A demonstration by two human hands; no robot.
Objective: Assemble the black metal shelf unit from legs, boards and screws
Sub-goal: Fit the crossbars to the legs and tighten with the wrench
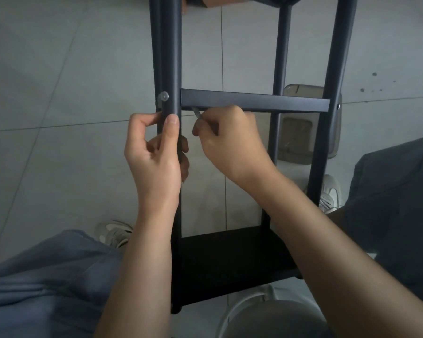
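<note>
The black metal shelf unit (254,102) stands between my knees, seen from above. My left hand (156,152) grips its near left leg (167,57), thumb on the front, just below a silver screw (164,95) in that leg. My right hand (227,140) pinches a small grey hex key (196,112) whose tip reaches under the middle board's front edge, next to the left leg. A lower black board (230,259) sits near the floor. Two more legs (337,69) rise on the right.
Pale tiled floor (59,81) all round. A clear plastic container (303,132) lies on the floor behind the right legs. A white round bucket rim (244,311) sits near the bottom. My shoes (115,234) and knees flank the unit. Cardboard (205,2) shows at top.
</note>
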